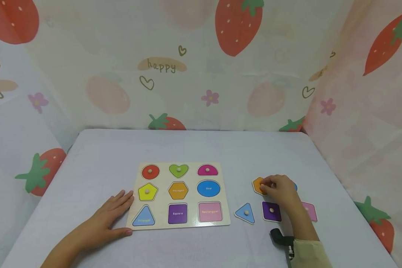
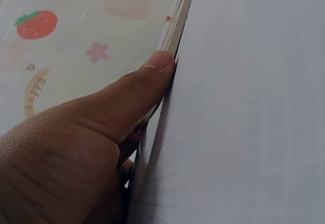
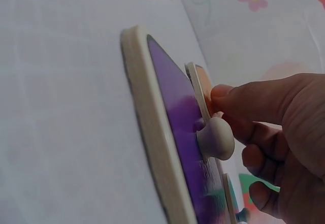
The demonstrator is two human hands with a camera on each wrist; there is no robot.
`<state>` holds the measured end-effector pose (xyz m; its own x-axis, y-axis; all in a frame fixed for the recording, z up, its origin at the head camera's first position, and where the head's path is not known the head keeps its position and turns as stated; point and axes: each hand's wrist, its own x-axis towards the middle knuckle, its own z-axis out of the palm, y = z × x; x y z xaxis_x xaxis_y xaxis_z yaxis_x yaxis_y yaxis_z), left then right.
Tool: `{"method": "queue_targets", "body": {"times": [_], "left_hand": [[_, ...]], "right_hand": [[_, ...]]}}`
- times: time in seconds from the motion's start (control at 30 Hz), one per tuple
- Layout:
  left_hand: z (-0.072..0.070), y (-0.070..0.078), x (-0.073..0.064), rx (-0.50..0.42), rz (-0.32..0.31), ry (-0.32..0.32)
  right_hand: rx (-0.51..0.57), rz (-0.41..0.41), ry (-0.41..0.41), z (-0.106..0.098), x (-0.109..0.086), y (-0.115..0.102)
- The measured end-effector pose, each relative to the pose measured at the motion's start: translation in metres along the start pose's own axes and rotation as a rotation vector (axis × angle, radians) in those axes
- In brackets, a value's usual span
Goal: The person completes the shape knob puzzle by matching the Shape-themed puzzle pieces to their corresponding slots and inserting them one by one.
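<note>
My right hand (image 1: 280,190) pinches the knob of an orange hexagon puzzle piece (image 1: 256,185), which lies on the table right of a wooden shape board (image 1: 163,194). In the right wrist view, thumb and fingers meet at the orange piece (image 3: 203,84), behind the purple square piece (image 3: 175,97); the knob is mostly hidden. My left hand (image 1: 102,221) rests against the board's left edge with its fingers stretched out. The left thumb (image 2: 147,79) touches that edge in the left wrist view. Knobbed red circle, green heart, magenta half-circle and yellow pentagon pieces sit in the board.
A blue triangle piece (image 1: 245,213) and the purple square piece (image 1: 271,211) lie near the right hand. A pink piece (image 1: 310,211) and a blue piece (image 1: 296,187) are partly hidden by the hand and arm. Strawberry-print cloth (image 1: 194,93) stands around the white table (image 1: 120,145).
</note>
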<state>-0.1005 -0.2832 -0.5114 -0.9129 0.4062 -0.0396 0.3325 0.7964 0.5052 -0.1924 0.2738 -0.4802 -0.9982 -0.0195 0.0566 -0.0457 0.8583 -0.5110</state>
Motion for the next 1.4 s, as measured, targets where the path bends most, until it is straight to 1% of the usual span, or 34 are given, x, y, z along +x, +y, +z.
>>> {"method": "queue_targets", "body": {"times": [0.17,0.37,0.63,0.8,1.07,1.27,1.4], "left_hand": [[0.001,0.000,-0.001,-0.001,0.002,0.003],[0.002,-0.002,0.000,0.021,0.015,0.016],[-0.001,-0.003,-0.001,0.015,-0.015,-0.002],[-0.001,-0.001,-0.001,0.000,-0.020,-0.003],[0.004,-0.002,0.000,-0.002,-0.013,0.001],[0.003,-0.001,0.000,-0.004,-0.009,0.000],[0.001,0.000,0.000,0.005,0.003,0.006]], "right_hand": [[0.039,-0.029,0.007,-0.002,0.000,-0.003],[0.050,-0.064,0.042,-0.002,-0.001,-0.003],[0.059,-0.077,0.073,0.003,-0.002,-0.010],[0.060,-0.140,0.088,0.004,0.000,-0.017],[0.077,-0.240,0.099,0.002,-0.001,-0.044],[0.075,-0.260,0.057,0.003,-0.001,-0.072],[0.072,-0.298,0.052,0.006,0.001,-0.091]]}}
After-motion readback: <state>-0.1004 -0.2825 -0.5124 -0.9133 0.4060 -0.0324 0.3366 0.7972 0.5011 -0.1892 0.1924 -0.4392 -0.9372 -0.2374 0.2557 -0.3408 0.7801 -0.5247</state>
